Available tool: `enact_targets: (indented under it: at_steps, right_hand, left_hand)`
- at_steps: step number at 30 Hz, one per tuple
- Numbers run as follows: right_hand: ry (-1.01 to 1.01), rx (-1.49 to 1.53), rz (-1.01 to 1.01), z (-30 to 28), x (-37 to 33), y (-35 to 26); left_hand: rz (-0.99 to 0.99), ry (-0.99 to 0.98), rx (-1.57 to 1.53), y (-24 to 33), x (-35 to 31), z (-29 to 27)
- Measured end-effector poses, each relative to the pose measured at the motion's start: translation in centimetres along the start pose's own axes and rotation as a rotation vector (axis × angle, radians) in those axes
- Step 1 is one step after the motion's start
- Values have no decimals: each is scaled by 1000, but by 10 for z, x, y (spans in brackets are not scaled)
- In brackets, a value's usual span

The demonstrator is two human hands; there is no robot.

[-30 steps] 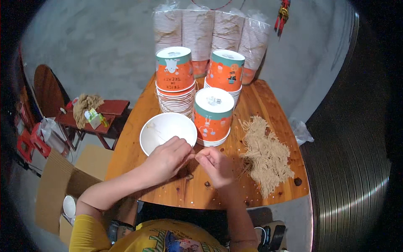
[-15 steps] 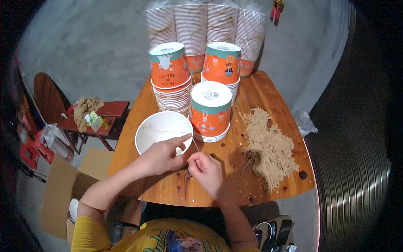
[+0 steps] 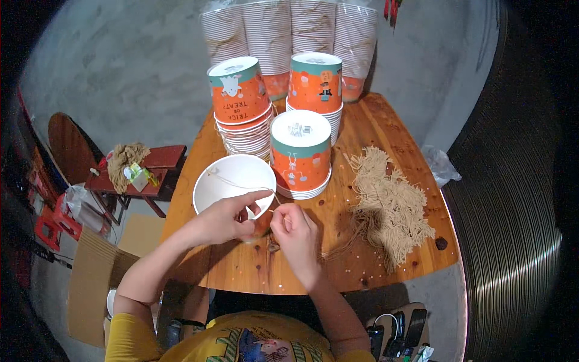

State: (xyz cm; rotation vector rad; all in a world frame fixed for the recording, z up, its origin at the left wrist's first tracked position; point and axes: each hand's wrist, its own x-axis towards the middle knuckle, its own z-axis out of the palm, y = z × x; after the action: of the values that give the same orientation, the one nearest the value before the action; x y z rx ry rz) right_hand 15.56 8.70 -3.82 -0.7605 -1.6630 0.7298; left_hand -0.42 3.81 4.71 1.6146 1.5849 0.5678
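A white-lined paper bucket [image 3: 208,187] is tipped with its mouth toward me on the wooden table. My left hand [image 3: 226,218] grips its near right rim, with the index finger stretched along the opening and the thumb outside. A thin pale cord [image 3: 241,184] crosses the inside of the bucket and passes out near that fingertip. Just right of the rim, my right hand [image 3: 297,236] pinches the cord's outer end. Right beside the bucket stands an upside-down stack of orange and green printed paper buckets [image 3: 300,160].
A heap of beige cords [image 3: 392,205] lies on the table's [image 3: 241,271] right side. Two more upturned bucket stacks [image 3: 241,99] [image 3: 315,84] stand behind, before tall bagged stacks [image 3: 268,42]. A red bench [image 3: 160,161] and cardboard [image 3: 93,283] are at left.
My right hand has risen slightly and pulled in closer to the bucket's rim. The left hand keeps its grip on the bucket. The whole view has shifted slightly.
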Motion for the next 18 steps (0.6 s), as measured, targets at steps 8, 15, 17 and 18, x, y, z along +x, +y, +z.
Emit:
enact_targets:
  at_steps: [8,15,17,18]
  right_hand:
    - [-9,-40,-37,5,2,2]
    - [31,-53,-75,10,3,0]
    - [58,-36,-88,12,4,0]
    - [52,-39,-76,12,4,0]
  left_hand:
    - [70,12,36,-3,0,-1]
    - [48,-11,-101,-19,15,-4]
    - [71,-26,-92,-23,22,-4]
    - [94,-45,-82,-24,24,-4]
